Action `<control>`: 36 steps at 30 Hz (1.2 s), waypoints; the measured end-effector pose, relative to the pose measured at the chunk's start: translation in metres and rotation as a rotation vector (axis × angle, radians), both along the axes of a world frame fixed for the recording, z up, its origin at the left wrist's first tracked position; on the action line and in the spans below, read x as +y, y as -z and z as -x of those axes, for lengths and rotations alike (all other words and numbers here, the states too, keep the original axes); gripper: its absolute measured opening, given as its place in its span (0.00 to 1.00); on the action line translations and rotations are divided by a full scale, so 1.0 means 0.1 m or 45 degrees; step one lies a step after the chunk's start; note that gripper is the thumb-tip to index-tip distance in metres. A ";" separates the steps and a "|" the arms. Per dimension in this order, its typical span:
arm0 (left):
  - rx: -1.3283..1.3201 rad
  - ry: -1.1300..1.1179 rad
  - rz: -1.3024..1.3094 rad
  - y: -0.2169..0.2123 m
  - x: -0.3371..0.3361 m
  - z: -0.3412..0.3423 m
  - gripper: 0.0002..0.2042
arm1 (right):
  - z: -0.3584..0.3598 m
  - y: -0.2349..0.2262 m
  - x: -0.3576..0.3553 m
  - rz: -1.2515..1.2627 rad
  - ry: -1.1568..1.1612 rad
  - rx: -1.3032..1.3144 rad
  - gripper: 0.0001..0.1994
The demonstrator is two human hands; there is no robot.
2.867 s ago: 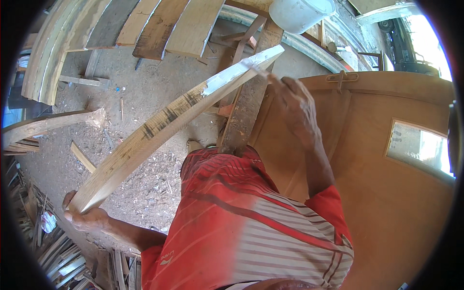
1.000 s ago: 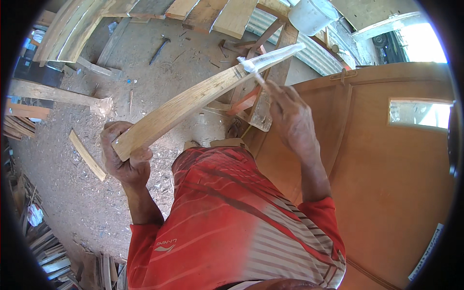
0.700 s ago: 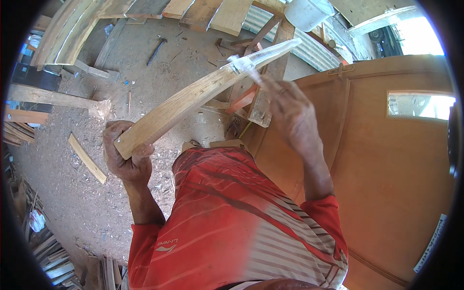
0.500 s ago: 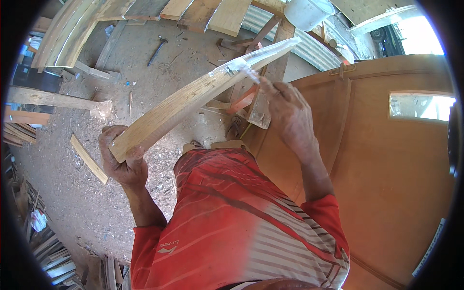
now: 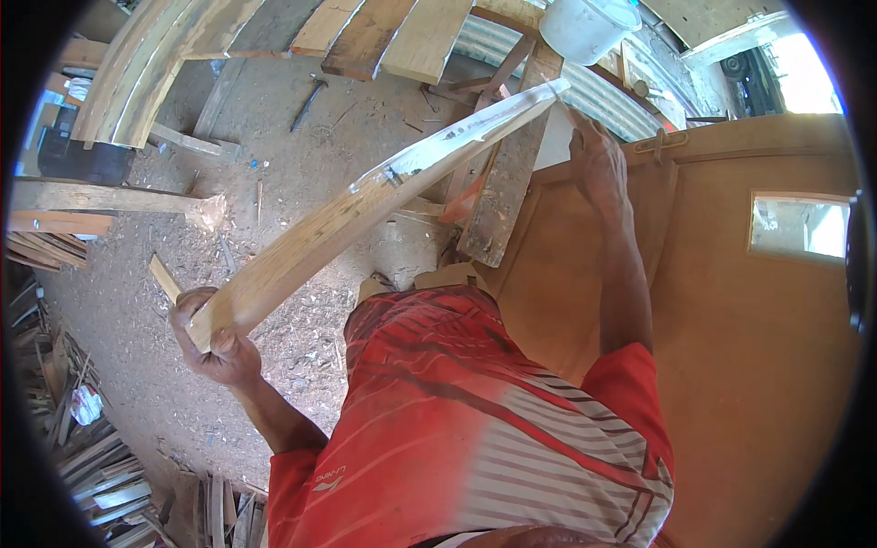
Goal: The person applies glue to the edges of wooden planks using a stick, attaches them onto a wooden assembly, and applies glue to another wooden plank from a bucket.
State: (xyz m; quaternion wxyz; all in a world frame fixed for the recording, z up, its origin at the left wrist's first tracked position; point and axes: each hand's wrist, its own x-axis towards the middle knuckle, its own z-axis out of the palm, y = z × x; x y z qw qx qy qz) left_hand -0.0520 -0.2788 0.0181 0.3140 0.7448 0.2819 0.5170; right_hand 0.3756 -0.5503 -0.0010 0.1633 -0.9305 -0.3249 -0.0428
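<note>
My left hand (image 5: 227, 362) is closed around the near end of a long, slightly curved wooden board (image 5: 343, 219). The board slants up and away to the right, lifted off the ground. A wet-looking white coating (image 5: 448, 144) covers the far half of its upper edge; the near half is bare wood. At the far tip, my right hand (image 5: 600, 163) has its fingers pinched on a thin stick-like spreader (image 5: 568, 111). The spreader's end is at or close to the board's tip; whether it touches, I cannot tell.
A large wooden door (image 5: 713, 347) stands along my right. A white bucket (image 5: 589, 29) sits at the far right by a narrow plank bench (image 5: 502, 196). Several boards (image 5: 420, 36) lie across the back. A hammer-like tool (image 5: 308, 105) and wood scraps (image 5: 110, 493) lie on the ground.
My right hand has moved up and right along the board with the spreader, from mid-length to the far tip. My left hand and the board's near end have shifted slightly down and left.
</note>
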 end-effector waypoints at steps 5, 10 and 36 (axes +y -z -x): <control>0.023 -0.022 -0.024 -0.03 0.00 -0.01 0.38 | -0.10 0.01 -0.02 0.021 -0.038 0.120 0.18; -0.010 -0.024 -0.055 0.00 0.01 0.02 0.38 | 0.79 -0.36 0.12 -0.213 -0.381 0.283 0.19; -0.015 0.105 -0.077 0.00 0.24 -0.04 0.36 | 0.66 -0.15 -0.04 -0.317 -0.313 0.159 0.17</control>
